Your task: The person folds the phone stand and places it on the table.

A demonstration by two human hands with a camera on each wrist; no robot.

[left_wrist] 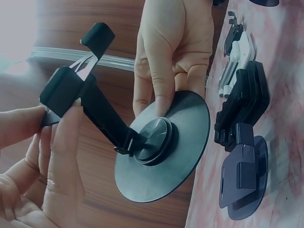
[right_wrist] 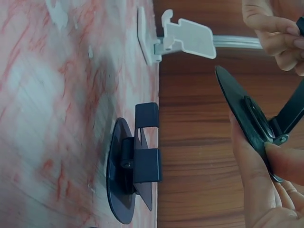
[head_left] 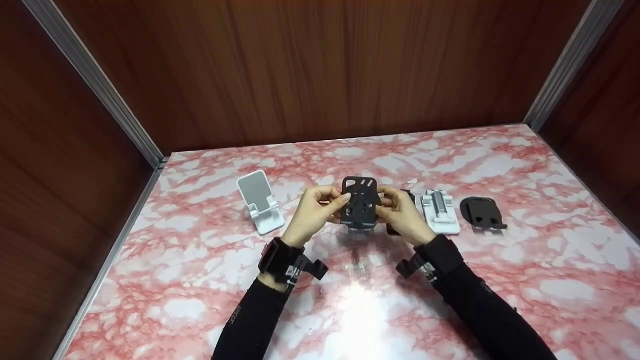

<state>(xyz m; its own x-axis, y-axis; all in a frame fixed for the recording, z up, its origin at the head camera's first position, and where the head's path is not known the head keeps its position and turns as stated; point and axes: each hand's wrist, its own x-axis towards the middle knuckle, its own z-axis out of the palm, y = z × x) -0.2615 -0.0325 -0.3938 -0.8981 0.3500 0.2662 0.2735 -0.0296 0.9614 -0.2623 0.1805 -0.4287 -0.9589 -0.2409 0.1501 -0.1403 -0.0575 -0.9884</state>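
Note:
Both hands hold a black phone stand [head_left: 361, 202] up over the table, seen nearly face-on in the head view. My left hand [head_left: 320, 207] pinches its cradle end between thumb and fingers; the left wrist view shows the lipped cradle [left_wrist: 61, 92] in that grip. On the other side, my right hand [head_left: 400, 212] grips the edge of the round disc base [left_wrist: 164, 175], thumb on one face and fingers behind. A hinged arm [left_wrist: 107, 114] joins cradle and disc. Below the held stand, a dark stand with a rounded base [right_wrist: 121, 171] rests on the table.
An unfolded white phone stand [head_left: 260, 200] stands to the left. Right of the hands lie a black stand [left_wrist: 244, 102] partly hidden in the head view, a folded white stand [head_left: 441, 212] and a black round-based stand [head_left: 483, 212]. Wood panels [head_left: 325, 75] enclose the marbled table [head_left: 200, 280].

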